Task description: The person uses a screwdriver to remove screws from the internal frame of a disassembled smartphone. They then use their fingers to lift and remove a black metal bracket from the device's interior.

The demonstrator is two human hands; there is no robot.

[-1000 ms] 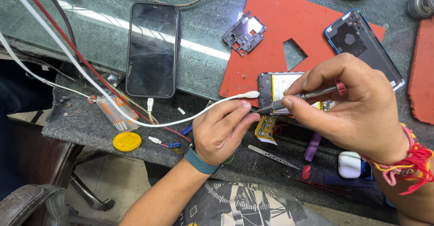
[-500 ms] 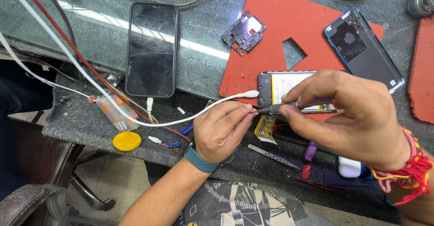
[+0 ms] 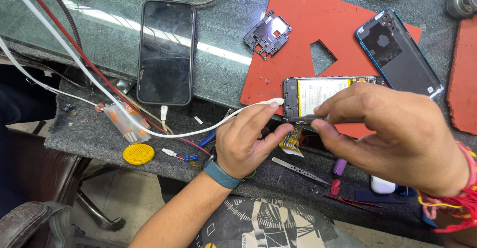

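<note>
Head view: opened phone (image 3: pixel 318 93) lies face down at the lower edge of the red mat (image 3: pixel 318 34), right of frame centre, with its back removed and the pale battery exposed. A white cable (image 3: pixel 198 126) runs from the upper left of the frame across the worktop (image 3: pixel 84 129) to the left end of the phone, where its plug sits at the port.

Left hand (image 3: pixel 246 141), lower centre, has its grip closed down on the plug end of the cable, index finger laid along the plug and thumb pressed toward the phone's lower left corner. A teal band circles the wrist.

Right hand (image 3: pixel 397 134), right of centre, covers the lower right part of the phone. Its grip is pinched shut on a thin dark tool (image 3: pixel 310 119), held between thumb and forefinger, with the tip pointing left at the phone's bottom end. Red threads wrap the wrist.

Black phone (image 3: pixel 166 52) lies screen up, upper left of centre. A dark metal shield plate (image 3: pixel 267 33) rests on the mat's upper left part. A blue back cover (image 3: pixel 398 52) lies at the mat's right edge. Tweezers (image 3: pixel 300 170) lie below the hands. A yellow round tin (image 3: pixel 138 154) sits at the lower left of the worktop.
</note>
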